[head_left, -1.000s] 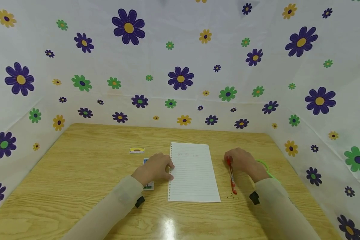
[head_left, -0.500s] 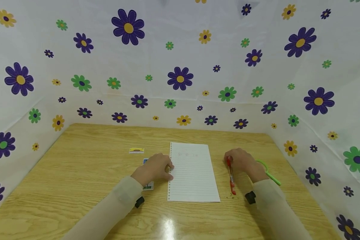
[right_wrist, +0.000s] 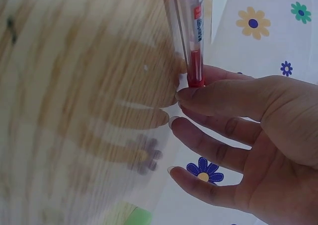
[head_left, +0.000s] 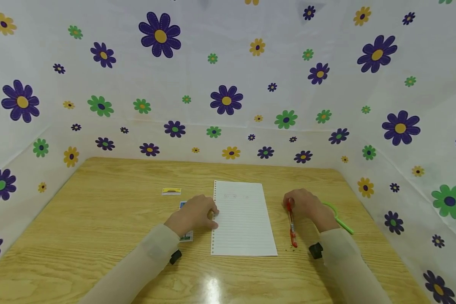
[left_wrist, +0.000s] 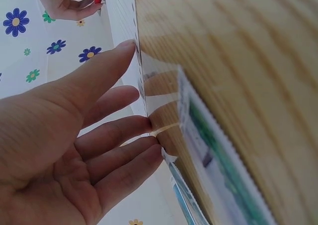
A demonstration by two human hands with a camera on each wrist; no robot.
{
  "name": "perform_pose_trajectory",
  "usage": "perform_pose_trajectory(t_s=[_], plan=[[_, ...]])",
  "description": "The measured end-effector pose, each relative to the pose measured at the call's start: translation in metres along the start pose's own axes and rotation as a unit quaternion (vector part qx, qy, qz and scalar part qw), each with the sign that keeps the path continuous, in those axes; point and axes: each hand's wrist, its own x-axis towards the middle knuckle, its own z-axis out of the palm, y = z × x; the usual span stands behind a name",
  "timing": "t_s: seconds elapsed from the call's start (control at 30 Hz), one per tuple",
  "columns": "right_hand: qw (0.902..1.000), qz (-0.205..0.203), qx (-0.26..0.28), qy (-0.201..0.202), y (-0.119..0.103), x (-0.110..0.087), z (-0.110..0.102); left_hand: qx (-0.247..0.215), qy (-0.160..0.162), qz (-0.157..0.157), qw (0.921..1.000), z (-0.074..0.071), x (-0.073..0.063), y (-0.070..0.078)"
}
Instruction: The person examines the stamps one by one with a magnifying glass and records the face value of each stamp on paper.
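While hands (head_left: 193, 214) (head_left: 305, 205) touch paper (head_left: 245, 232) and pen (head_left: 291, 223) | writing (head_left: 235, 196) illegible | cards (head_left: 187, 237) part-hidden

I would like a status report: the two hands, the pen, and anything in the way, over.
Right hand pinches red pen. Left hand at punched edge of lined paper. No object visible between pen and paper; green object lies farther right.

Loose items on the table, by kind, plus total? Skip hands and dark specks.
Lined paper sheet: 1
Red pen: 1
Green looped item, partly behind the right arm: 1
Small picture cards: 3 (yellow card, blue card, green card)
Total: 6 visible; the left hand may hide more.
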Motion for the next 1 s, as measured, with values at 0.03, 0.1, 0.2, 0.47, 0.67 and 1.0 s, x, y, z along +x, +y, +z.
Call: perform_pose_trajectory(t_s=[0.03,0.1,0.2,0.47,0.67,1.0], plan=[[1.0000,-0.001,0.000,0.000,-0.0001,-0.0002,-0.0002,-0.001,0.000,0.000,1.0000,-0.0001,-0.0002,0.0001],[1.0000,-0.002,0.001,-0.001,-0.0004,-0.0004,-0.0005,-0.001,0.000,0.001,1.0000,-0.0003,-0.0006,0.0005],[1.0000,0.000,0.003,-0.001,0.0000,-0.0004,-0.0005,-0.002,0.000,0.001,1.0000,-0.0004,-0.0010,0.0011],[0.9998,0.006,0.016,-0.004,0.0017,-0.0003,0.0011,0.001,0.000,-0.003,1.0000,0.0002,-0.0008,0.0014],[0.9995,0.001,0.032,-0.006,0.0026,-0.0010,0.0003,0.002,-0.001,-0.003,1.0000,0.0003,-0.0008,0.0009],[0.9977,-0.010,0.067,0.002,0.0053,-0.0054,-0.0039,0.009,0.007,0.006,0.9999,-0.0007,-0.0007,-0.0002]])
